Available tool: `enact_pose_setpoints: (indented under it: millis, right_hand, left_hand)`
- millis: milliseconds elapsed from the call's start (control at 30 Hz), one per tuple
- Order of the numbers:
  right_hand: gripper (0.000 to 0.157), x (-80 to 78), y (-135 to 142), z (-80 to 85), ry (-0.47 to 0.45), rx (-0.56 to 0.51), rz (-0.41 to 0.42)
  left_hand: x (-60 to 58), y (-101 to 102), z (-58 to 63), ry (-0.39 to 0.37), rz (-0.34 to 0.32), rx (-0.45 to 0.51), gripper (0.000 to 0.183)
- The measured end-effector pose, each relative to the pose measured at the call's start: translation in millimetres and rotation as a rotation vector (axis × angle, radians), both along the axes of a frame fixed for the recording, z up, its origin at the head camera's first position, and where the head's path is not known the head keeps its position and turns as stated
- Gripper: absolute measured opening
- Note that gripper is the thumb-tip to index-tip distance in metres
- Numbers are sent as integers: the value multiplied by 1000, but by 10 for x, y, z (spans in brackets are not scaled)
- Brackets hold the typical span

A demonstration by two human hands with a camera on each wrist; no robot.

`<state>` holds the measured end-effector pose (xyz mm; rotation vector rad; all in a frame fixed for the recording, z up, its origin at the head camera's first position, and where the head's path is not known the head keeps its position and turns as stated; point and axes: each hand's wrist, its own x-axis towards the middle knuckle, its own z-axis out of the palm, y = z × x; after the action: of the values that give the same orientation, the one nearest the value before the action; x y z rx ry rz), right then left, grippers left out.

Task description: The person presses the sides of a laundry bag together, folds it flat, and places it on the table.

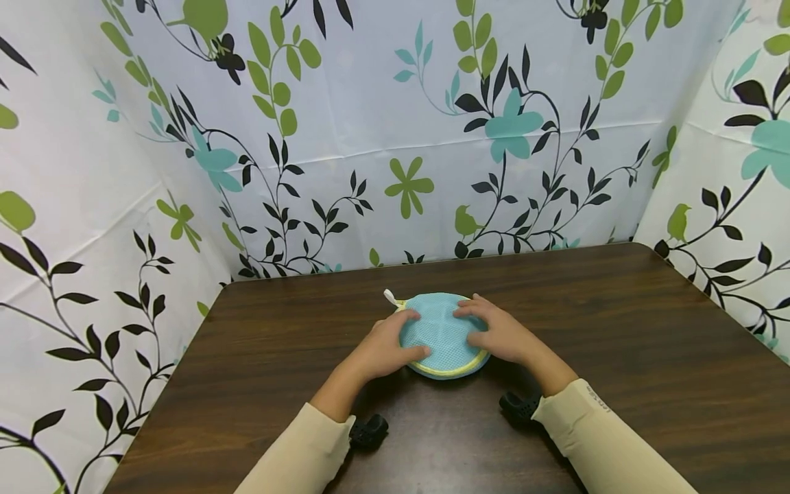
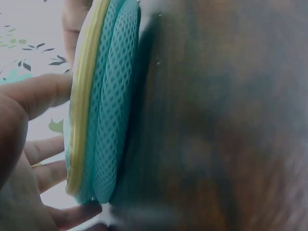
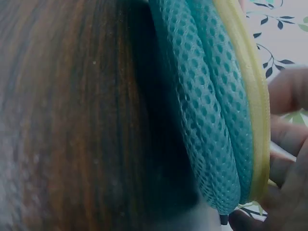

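A round light-blue mesh pouch (image 1: 441, 333) with yellow edging sits at the middle of the table. A small white loop (image 1: 391, 297) sticks out at its far left. My left hand (image 1: 385, 346) holds its left side, thumb and forefinger over the top face. From the right, my right hand (image 1: 503, 333) grips the opposite side in the same way. The left wrist view shows the yellow edging (image 2: 83, 101) close by the left thumb (image 2: 45, 94), and lower fingers around the rim. Two puffy mesh layers (image 3: 207, 101) show under the edging in the right wrist view, with right-hand fingers (image 3: 288, 139) behind it.
The dark wood-grain table (image 1: 296, 322) reaches back to a white curtain (image 1: 345, 199) with leaf, flower and bird prints, which also hangs on both sides. Black wrist cameras (image 1: 369, 433) sit under the cream sleeves (image 1: 302, 453), low over the table.
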<state>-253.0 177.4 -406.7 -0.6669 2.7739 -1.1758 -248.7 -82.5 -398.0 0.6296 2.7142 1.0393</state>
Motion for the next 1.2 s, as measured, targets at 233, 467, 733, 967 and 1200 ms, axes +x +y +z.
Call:
enact_pose_setpoints:
  millis: [233,467,733,967,1200]
  right_hand:
    - [60,22,-36,-9,-21,25,71]
    - [60,-1,-54,-45,-15,66,36]
    - [61,-27,-85,-23,-29,126,42]
    - [63,-52,-110,7,-57,187,43]
    - [55,-78,-87,-8,-47,136,48]
  left_hand:
    - [21,61,2,91,18,-110,70]
    - [9,113,8,77,22,-151,74]
    - [-83,111,3,117,-33,-221,73]
    - [-118,105,26,145,-129,-317,64]
    - [-148,100,37,106,-147,-320,66]
